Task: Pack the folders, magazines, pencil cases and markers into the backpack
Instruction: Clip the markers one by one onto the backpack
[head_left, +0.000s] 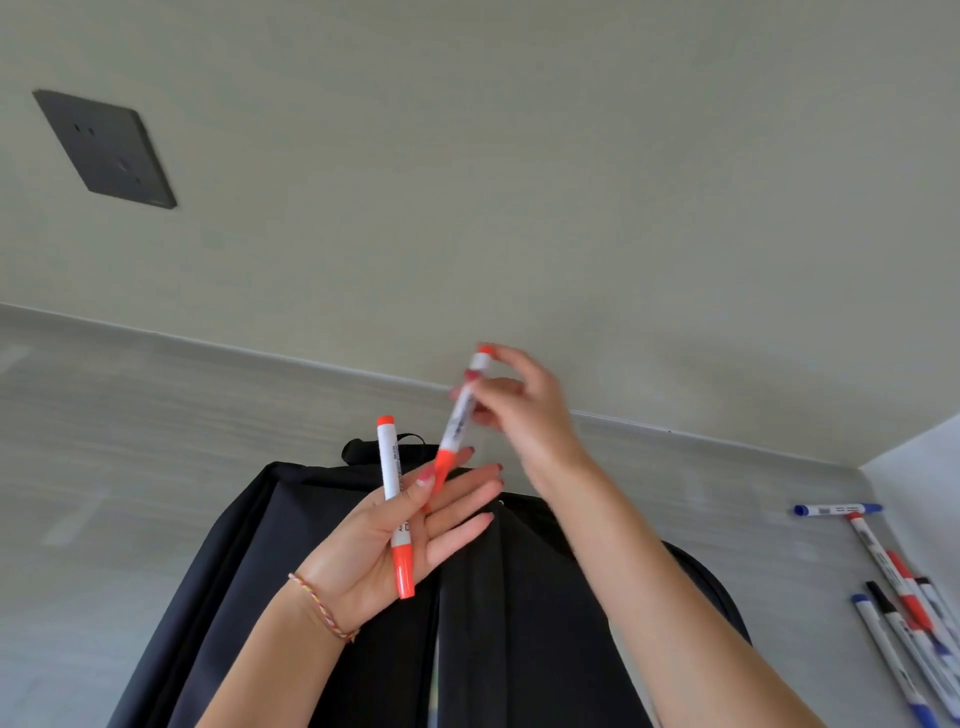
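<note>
Our left hand (384, 545), palm up above the black backpack (519, 597), pins one orange marker (396, 506) under the thumb; our right hand (519, 410) pinches a second orange marker (460, 421); loose markers (904, 597) lie on the counter (156, 441) at right

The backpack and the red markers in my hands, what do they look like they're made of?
The backpack looks like black woven fabric, probably nylon or polyester: matte, draped in soft folds. The red marker in the left hand and the one in the right hand look like smooth plastic, white barrels with glossy orange-red caps.
</note>
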